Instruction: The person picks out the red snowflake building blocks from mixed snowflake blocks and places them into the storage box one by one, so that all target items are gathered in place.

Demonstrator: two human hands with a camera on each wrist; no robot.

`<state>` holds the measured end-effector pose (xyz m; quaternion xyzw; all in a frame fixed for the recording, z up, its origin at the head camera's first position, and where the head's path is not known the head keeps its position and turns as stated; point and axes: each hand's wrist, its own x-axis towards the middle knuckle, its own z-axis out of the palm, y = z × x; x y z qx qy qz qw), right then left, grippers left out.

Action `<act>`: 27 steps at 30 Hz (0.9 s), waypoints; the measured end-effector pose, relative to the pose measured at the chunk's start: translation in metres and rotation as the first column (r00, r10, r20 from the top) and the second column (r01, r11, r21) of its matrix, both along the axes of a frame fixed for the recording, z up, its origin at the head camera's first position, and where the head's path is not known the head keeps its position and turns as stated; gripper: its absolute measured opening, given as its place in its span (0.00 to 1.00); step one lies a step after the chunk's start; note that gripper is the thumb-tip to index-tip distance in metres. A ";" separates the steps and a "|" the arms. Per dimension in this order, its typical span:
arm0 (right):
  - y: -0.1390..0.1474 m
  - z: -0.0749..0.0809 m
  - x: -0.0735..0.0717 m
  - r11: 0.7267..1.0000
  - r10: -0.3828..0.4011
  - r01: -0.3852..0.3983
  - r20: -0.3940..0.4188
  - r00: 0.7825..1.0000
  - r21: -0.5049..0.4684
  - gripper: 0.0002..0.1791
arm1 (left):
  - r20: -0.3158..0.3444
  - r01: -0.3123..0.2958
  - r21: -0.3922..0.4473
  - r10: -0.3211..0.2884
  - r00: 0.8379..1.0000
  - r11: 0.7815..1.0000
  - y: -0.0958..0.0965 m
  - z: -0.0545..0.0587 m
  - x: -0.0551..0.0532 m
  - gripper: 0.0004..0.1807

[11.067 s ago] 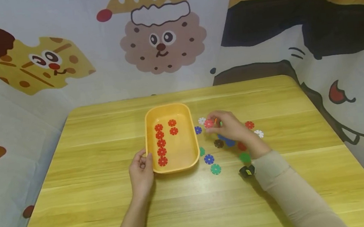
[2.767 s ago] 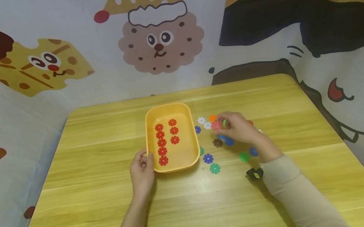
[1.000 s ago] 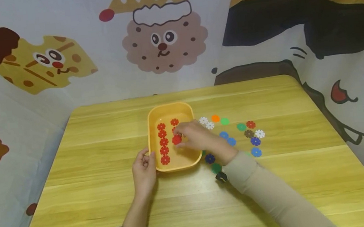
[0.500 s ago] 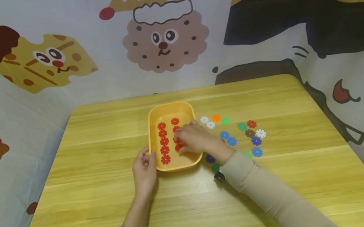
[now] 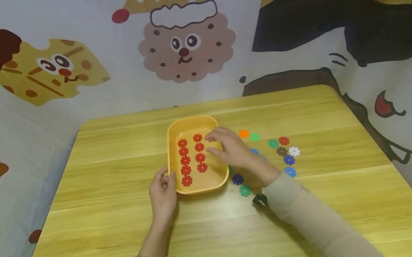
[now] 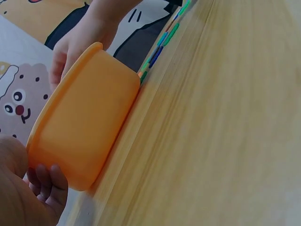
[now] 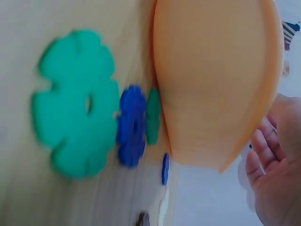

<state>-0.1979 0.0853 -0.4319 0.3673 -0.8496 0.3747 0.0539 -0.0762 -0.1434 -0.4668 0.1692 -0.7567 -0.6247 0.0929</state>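
On the table stands a yellow-orange plastic tray (image 5: 215,180). My left hand (image 5: 163,198) grips its left rim, thumb over the edge and fingers against the outer wall. Inside, red snowflake discs (image 5: 185,161) form a straight left column, with a shorter column of red discs (image 5: 200,157) beside it. My right hand (image 5: 232,148) hovers over the tray's right rim, thumb and fingers apart and nothing between them. In the right wrist view, a green snowflake disc (image 7: 77,103) and a blue one (image 7: 131,126) lie beside the tray wall.
Right of the tray, loose discs are scattered: an orange one (image 5: 244,133), a red one (image 5: 284,141), a brown one (image 5: 281,151), a white one (image 5: 294,151) and several blue and green ones. My right hand and forearm hide some. A cartoon-printed cloth (image 5: 112,100) hangs behind the wooden table (image 5: 102,177).
Two red discs have joined the right column since the oldest frame. My right hand has just let go of the lowest one and moved up and right. My left hand stays on the tray.
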 end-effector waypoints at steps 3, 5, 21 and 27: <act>0.009 -0.001 -0.001 0.999 -0.008 0.007 -0.016 1.000 -0.038 0.16 | 0.011 -0.004 -0.011 0.004 1.000 1.000 0.000 0.000 -0.001 0.18; 0.015 -0.002 -0.002 0.999 -0.016 0.015 -0.013 1.000 -0.041 0.16 | 0.023 -0.006 -0.017 0.007 1.000 1.000 0.000 0.000 -0.001 0.18; 0.066 0.000 -0.011 0.993 -0.117 0.116 0.051 0.992 0.015 0.16 | 0.036 0.001 -0.028 0.000 0.999 1.000 0.001 0.006 0.000 0.19; 0.087 0.003 -0.012 0.989 -0.137 0.132 0.090 0.986 0.068 0.16 | 0.042 0.004 -0.028 -0.003 0.999 1.000 0.000 0.006 0.000 0.19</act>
